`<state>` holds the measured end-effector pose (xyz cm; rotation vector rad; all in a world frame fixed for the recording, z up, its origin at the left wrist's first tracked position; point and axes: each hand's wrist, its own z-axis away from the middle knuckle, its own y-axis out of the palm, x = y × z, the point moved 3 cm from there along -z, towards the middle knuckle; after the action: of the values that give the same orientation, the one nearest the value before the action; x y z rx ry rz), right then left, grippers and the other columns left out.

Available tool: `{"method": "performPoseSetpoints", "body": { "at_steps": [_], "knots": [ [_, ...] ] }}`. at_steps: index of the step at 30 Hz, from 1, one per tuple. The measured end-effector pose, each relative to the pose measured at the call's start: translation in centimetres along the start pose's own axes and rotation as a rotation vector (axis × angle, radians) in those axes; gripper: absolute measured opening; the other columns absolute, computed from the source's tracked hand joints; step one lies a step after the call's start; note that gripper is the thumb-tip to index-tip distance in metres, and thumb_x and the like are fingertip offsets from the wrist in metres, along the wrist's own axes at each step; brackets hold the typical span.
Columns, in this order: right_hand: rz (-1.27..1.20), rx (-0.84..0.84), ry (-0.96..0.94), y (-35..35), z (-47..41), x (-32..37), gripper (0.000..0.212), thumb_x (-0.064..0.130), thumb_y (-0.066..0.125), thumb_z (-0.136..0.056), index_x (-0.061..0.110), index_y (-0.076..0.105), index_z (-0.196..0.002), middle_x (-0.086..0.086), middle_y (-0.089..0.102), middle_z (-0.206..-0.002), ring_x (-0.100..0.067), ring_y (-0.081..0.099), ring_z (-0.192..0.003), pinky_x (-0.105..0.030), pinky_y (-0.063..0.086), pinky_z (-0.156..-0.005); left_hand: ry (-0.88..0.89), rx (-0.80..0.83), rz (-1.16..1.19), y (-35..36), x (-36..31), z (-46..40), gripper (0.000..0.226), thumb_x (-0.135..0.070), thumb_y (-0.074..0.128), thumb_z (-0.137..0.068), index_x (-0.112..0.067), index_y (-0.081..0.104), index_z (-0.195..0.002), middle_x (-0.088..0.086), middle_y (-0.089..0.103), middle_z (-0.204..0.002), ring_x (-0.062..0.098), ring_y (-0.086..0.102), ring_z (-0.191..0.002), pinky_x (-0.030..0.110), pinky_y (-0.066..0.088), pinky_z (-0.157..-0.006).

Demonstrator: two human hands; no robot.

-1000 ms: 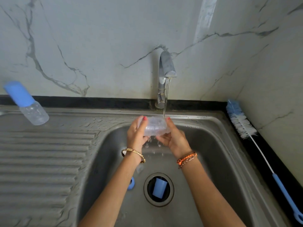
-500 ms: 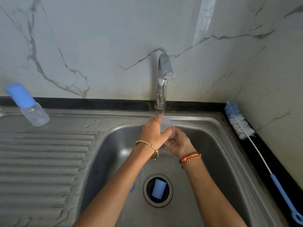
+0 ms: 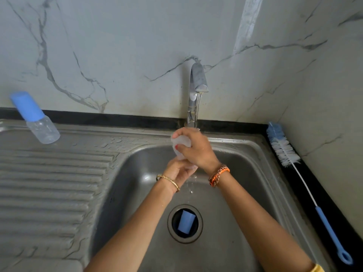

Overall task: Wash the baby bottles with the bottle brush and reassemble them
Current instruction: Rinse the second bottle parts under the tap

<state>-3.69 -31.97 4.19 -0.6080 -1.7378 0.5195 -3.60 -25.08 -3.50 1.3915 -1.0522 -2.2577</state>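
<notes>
Head view: right hand (image 3: 196, 150) grips clear plastic baby bottle (image 3: 179, 142) under running steel tap (image 3: 197, 85), frame centre; left hand (image 3: 179, 170) curls round its lower end. Blue-handled bottle brush (image 3: 306, 183) lies right edge.

**Bottle parts at the sink**

A clear bottle (image 3: 180, 143) is held under the tap. A second bottle (image 3: 36, 119) with a blue cap stands on the drainboard. A blue cap (image 3: 185, 224) lies in the drain. The blue-handled bottle brush (image 3: 290, 160) lies on the desk, right.
</notes>
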Motion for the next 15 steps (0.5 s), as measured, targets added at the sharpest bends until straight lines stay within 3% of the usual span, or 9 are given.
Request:
{"method": "performPoseSetpoints", "body": {
  "at_steps": [2, 4, 7, 11, 15],
  "knots": [
    [-0.121, -0.136, -0.015, -1.0, 0.5, -0.3, 0.029, 0.002, 0.059, -0.081, 0.022, 0.061, -0.101, 0.006, 0.056, -0.115, -0.012, 0.048, -0.114, -0.025, 0.038, -0.093, 0.051, 0.004, -0.108, 0.6, -0.7, -0.7, 0.029, 0.017, 0.058, -0.069, -0.004, 0.058, -0.089, 0.007, 0.064, -0.08, 0.012, 0.064, -0.07, 0.021, 0.054, -0.064],
    [-0.329, -0.248, 0.038, -1.9, 1.1, -1.2, 0.034, -0.003, 0.058, -0.079, 0.028, 0.059, -0.094, 0.011, 0.059, -0.108, -0.011, 0.054, -0.107, -0.034, 0.045, -0.094, 0.108, -0.049, -0.292, 0.8, -1.5, -1.2, 0.035, 0.021, 0.057, -0.071, -0.005, 0.059, -0.094, 0.011, 0.066, -0.09, 0.02, 0.065, -0.085, 0.027, 0.055, -0.074],
    [-0.571, -0.261, 0.143, -2.2, 1.9, -2.2, 0.035, -0.008, 0.057, -0.081, 0.025, 0.058, -0.095, 0.011, 0.059, -0.103, -0.008, 0.055, -0.098, -0.031, 0.049, -0.087, 0.183, -0.18, -0.57, 0.6, -2.9, -1.0, 0.048, 0.02, 0.065, -0.068, -0.006, 0.058, -0.107, 0.012, 0.061, -0.104, 0.026, 0.058, -0.101, 0.036, 0.05, -0.087],
    [-0.757, -0.248, 0.283, -1.5, 2.2, -3.2, 0.03, -0.005, 0.057, -0.084, 0.01, 0.059, -0.11, -0.006, 0.058, -0.115, -0.015, 0.055, -0.1, -0.02, 0.048, -0.076, 0.283, -0.268, -0.744, -0.3, -3.9, 0.1, 0.059, 0.015, 0.072, -0.065, -0.005, 0.057, -0.118, 0.004, 0.061, -0.102, 0.017, 0.057, -0.095, 0.02, 0.051, -0.076],
    [-1.013, -0.277, 0.384, -0.3, 2.2, -3.9, 0.029, -0.002, 0.055, -0.086, 0.014, 0.057, -0.11, -0.009, 0.059, -0.113, -0.022, 0.057, -0.102, -0.032, 0.048, -0.082, 0.353, -0.321, -0.714, -0.7, -4.3, 1.6, 0.056, 0.013, 0.075, -0.063, -0.007, 0.058, -0.113, 0.004, 0.062, -0.1, 0.015, 0.059, -0.09, 0.01, 0.052, -0.062]
  ]
}}
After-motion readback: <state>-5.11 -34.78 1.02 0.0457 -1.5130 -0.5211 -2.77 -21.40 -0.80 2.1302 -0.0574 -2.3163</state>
